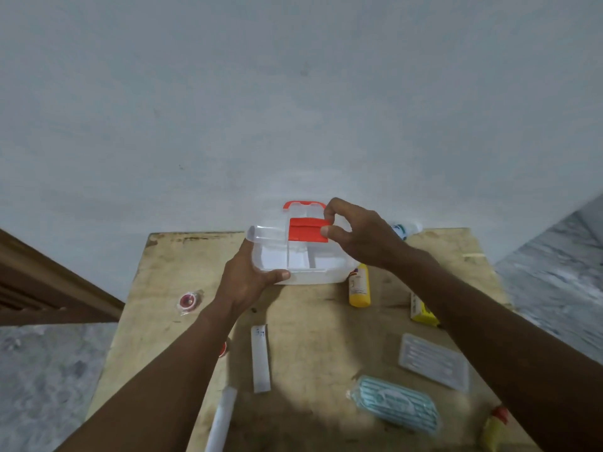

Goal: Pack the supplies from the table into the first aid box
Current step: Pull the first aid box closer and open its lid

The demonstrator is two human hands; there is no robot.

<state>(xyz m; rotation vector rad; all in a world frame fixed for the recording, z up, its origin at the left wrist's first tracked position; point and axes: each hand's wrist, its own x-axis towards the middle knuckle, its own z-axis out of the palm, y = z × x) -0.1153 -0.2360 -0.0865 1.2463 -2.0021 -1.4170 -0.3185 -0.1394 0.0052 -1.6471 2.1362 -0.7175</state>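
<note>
A white plastic first aid box (pixel 310 277) is seen at the far middle of a wooden table (pixel 310 314), its divided inside showing. Its near left corner is gripped by the left hand (pixel 251 278), thumb along the front wall. Its red latch (pixel 305 231) is pinched between thumb and fingers of the right hand (pixel 362 236). A yellow bottle (pixel 359 288) lies just beside the box.

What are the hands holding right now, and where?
Left hand grips the first aid box at its near-left corner; right hand pinches its red latch.
</note>
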